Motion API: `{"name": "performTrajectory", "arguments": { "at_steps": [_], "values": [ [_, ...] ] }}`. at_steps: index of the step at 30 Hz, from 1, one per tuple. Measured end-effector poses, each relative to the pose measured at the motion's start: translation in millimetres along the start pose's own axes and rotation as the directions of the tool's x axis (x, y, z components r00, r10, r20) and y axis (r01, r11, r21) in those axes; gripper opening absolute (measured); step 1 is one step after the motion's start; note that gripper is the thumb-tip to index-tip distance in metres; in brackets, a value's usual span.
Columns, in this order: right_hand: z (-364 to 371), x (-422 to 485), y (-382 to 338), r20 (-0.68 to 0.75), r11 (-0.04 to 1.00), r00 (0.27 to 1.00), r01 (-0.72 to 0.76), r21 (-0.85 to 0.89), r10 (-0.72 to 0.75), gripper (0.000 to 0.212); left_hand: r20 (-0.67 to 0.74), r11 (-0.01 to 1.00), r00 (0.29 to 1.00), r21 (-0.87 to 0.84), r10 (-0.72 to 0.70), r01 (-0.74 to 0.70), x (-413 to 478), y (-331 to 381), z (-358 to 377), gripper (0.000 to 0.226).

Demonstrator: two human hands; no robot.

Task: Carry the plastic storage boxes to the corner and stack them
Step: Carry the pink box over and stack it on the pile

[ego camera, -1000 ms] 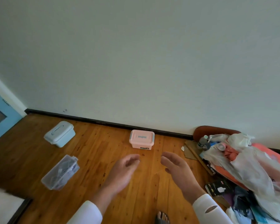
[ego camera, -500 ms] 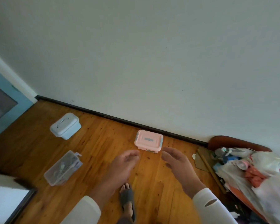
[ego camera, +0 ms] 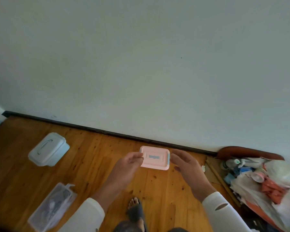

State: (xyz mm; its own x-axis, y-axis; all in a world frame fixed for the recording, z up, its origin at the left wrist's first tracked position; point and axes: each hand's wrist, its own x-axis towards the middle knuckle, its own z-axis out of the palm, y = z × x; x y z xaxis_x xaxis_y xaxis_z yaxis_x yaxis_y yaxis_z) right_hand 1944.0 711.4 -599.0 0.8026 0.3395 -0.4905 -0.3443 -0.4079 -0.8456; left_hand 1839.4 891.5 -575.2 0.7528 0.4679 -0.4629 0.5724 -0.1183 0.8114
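Observation:
A small pink storage box (ego camera: pixel 155 157) with a pale blue latch sits on the wooden floor close to the dark skirting board. My left hand (ego camera: pixel 128 166) reaches to its left end and my right hand (ego camera: pixel 185 166) to its right end, both with relaxed, open fingers; whether the fingertips touch the box I cannot tell. A pale blue box with a lid handle (ego camera: pixel 49 149) stands on the floor to the left. A clear lidded box (ego camera: pixel 53 207) holding small items lies nearer me at the lower left.
A heap of plastic bags, clothes and cardboard (ego camera: pixel 261 180) fills the floor at the right, against the wall. My slippered foot (ego camera: pixel 135 213) stands on the boards below the pink box. The white wall (ego camera: pixel 141 72) runs across the back.
I have stepped closer to the wall. Both hands have moved forward from in front of the pink box to either end of it, and the view has tilted down.

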Motion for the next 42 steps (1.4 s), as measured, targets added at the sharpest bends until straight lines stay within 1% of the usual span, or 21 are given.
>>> {"name": "performTrajectory", "arguments": {
  "at_steps": [1,3,5,8,11,12,15,18,22,26,30,33,38,42],
  "values": [
    [5,7,-3,-0.001,1.000,1.000,-0.005,0.006,0.005,0.014,0.003,1.000,1.000,0.005,0.000,0.000,12,0,-6,0.021],
    [12,26,-5,-0.003,1.000,1.000,-0.027,0.011,0.027,0.020,0.028,1.000,1.000,-0.006,-0.013,0.013,37,-2,-13,0.022],
    [15,31,-5,-0.001,0.999,0.999,-0.035,0.021,0.035,0.025,0.027,0.999,0.999,-0.026,-0.020,0.021,44,-2,-14,0.021],
    [16,54,-3,-0.010,0.998,0.998,-0.054,0.018,0.054,0.024,0.056,0.999,0.998,-0.026,-0.038,0.039,67,-7,-10,0.018],
    [12,82,2,-0.014,0.997,0.997,-0.080,0.014,0.081,0.020,0.050,0.998,0.997,-0.031,-0.059,0.061,92,-12,0,0.017],
    [12,105,18,-0.004,0.998,0.998,-0.057,0.018,0.057,0.019,0.044,0.998,0.998,-0.034,-0.049,0.051,113,-24,12,0.016],
    [9,125,28,-0.006,0.998,0.998,-0.070,0.003,0.070,0.017,0.038,0.996,0.996,-0.053,-0.076,0.078,130,-34,18,0.017],
    [13,178,74,-0.008,0.998,0.998,-0.062,-0.024,0.062,0.020,0.034,0.997,0.997,-0.039,-0.068,0.069,181,-73,48,0.021],
    [21,234,134,-0.031,0.996,0.997,-0.077,-0.039,0.075,0.028,0.033,0.997,0.998,-0.036,-0.061,0.062,237,-125,79,0.019],
    [33,295,207,-0.046,0.996,0.996,-0.079,-0.039,0.077,0.025,0.021,0.999,0.999,-0.024,-0.044,0.045,300,-189,117,0.019],
    [47,332,264,-0.049,0.996,0.996,-0.078,-0.033,0.076,0.034,0.028,0.999,0.999,-0.027,-0.043,0.044,339,-237,146,0.019],
    [58,361,304,-0.060,0.996,0.995,-0.080,-0.037,0.078,0.036,0.036,0.999,0.999,-0.027,-0.029,0.030,369,-272,166,0.021],
    [69,393,348,-0.126,0.993,0.989,-0.086,-0.082,0.075,0.038,0.028,0.999,0.999,-0.023,-0.040,0.041,407,-313,185,0.025],
    [76,419,380,-0.218,0.989,0.970,-0.125,-0.082,0.105,0.044,-0.040,0.998,0.997,0.010,-0.064,0.064,433,-348,198,0.031]
  ]
}}
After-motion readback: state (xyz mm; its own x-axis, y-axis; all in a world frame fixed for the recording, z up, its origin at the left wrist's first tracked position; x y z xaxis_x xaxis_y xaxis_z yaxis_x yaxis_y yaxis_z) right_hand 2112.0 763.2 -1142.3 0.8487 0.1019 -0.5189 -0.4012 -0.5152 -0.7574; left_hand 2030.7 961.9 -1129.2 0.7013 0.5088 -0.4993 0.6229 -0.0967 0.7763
